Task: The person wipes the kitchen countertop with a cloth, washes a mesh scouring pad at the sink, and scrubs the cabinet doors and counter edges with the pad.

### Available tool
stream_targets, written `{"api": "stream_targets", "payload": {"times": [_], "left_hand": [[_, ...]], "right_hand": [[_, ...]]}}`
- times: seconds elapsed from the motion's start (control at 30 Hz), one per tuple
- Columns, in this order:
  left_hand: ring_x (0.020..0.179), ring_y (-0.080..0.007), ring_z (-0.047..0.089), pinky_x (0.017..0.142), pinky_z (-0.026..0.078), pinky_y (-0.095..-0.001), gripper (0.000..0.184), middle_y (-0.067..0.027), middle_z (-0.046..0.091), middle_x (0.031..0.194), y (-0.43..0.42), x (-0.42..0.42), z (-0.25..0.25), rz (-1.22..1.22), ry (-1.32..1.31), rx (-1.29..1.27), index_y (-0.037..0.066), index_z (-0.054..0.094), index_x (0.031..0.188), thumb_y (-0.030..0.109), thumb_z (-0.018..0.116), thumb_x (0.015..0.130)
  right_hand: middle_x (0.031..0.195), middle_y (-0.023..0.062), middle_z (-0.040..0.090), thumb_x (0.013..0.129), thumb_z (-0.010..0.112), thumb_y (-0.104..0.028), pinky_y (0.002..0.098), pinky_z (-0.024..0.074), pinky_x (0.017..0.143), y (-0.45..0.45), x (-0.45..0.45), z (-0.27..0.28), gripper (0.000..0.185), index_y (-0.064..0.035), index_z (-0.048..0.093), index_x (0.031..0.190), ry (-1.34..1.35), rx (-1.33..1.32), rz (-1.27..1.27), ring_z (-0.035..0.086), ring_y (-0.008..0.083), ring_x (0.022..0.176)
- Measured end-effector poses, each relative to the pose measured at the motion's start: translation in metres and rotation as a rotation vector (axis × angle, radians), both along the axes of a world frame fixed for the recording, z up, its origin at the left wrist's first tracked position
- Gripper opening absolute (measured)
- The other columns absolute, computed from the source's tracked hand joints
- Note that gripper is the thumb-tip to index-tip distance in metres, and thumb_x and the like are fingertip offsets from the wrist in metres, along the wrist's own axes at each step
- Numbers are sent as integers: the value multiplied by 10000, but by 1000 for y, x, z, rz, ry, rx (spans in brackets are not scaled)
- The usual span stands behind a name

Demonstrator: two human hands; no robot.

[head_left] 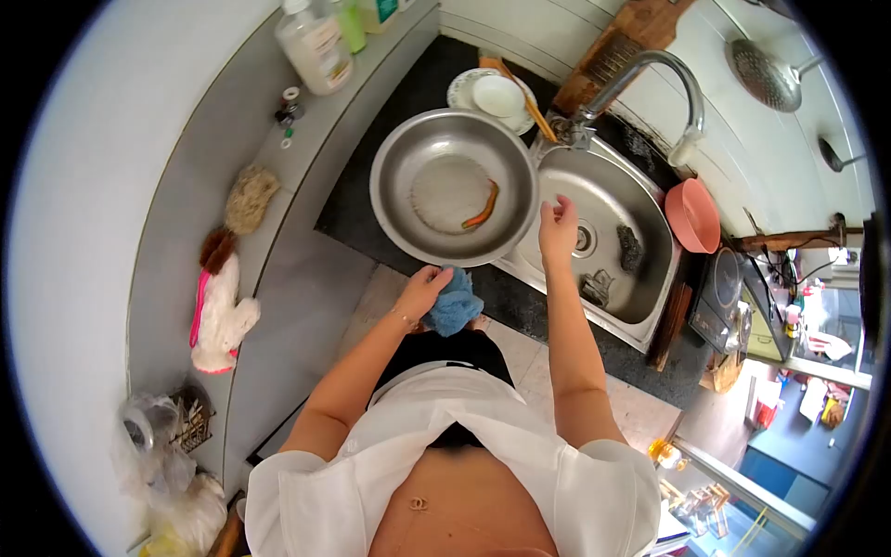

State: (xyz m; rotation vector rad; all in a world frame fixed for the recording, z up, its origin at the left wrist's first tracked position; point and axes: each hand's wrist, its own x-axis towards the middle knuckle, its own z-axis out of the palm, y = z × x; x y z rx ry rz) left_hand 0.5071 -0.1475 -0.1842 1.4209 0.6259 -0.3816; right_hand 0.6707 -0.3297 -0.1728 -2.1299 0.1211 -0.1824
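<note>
My left hand [424, 293] is closed on a blue cloth [455, 303], which hangs in front of the counter edge, just below the metal basin. That wide basin [399, 200] rests on the dark counter, overlapping the sink's left rim. Inside it lies a curved red-and-green chili pepper [483, 206]. My right hand [559, 230] reaches over the left part of the steel sink [603, 200], beside the basin. Its fingers are slightly bent and apart, with nothing visible in them. A dark scouring pad [629, 249] and a crumpled grey piece [596, 288] sit in the sink.
Behind the basin are a plate with a white bowl [498, 96] and chopsticks [527, 100]. A faucet [682, 88] arches over the sink. To the right stand a pink bowl [692, 215] and a cooktop [716, 288]. Bottles [316, 51] line the left ledge.
</note>
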Motion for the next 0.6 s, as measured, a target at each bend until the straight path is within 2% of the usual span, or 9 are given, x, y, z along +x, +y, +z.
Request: {"api": "stream_targets", "payload": {"times": [0.03,0.1,0.17,0.23,0.3,0.37,0.47,0.57,0.6], "left_hand": [[807,-125,503,734,411,-249,394,-57,567,887,-1,-2,-6,3,-6,-9,-15,556,960,359,551,838],[782,-127,515,706,418,-243,416,-72,585,873,-6,-4,-17,-2,-17,-37,-14,559,950,379,581,815],[761,-108,501,690,413,-235,361,-45,569,838,-12,-4,-14,39,17,-102,-3,562,915,346,574,825],[745,-100,490,680,409,-231,341,-30,556,817,-15,-3,-13,59,66,-161,4,560,897,338,569,830],[705,-80,466,644,400,-221,313,-3,534,768,-25,5,-7,96,67,-160,19,560,861,330,576,828],[693,-73,458,629,395,-218,296,7,529,752,-34,12,0,108,62,-111,24,559,843,319,580,829],[716,-80,466,660,397,-213,247,11,526,796,-39,26,-2,47,40,-154,29,545,860,274,567,844],[690,-73,436,640,386,-209,233,41,499,769,-45,45,11,-37,-168,73,29,537,830,258,574,845],[654,-83,417,608,381,-223,205,15,479,707,-47,52,17,-74,-231,190,35,535,816,233,586,835]], "right_hand": [[832,146,612,792,590,-233,367,461,682,-17,3,-26,300,5,571,973,47,-189,-124,592,254,760],[792,182,606,772,599,-246,418,458,691,-20,0,-52,310,25,570,919,209,-64,34,599,313,761],[646,158,574,792,588,-209,364,473,570,-3,-3,-49,275,63,559,819,248,-259,151,628,226,665],[628,169,561,798,582,-185,353,469,469,17,-6,-76,259,60,521,742,255,-29,129,611,230,532],[624,154,558,807,568,-163,320,470,416,38,-12,-58,246,64,506,736,350,237,130,583,226,442],[717,229,585,795,563,-166,402,488,530,54,-12,-64,223,54,536,772,342,172,140,609,324,619],[857,160,599,867,506,-201,320,505,513,63,-17,-32,268,50,537,956,520,561,259,609,201,636],[782,99,606,861,527,-199,274,499,504,37,-7,-41,256,27,553,978,555,780,274,619,159,643],[806,90,614,860,532,-207,257,491,518,13,2,-47,269,14,552,1013,482,685,290,619,154,648]]}}
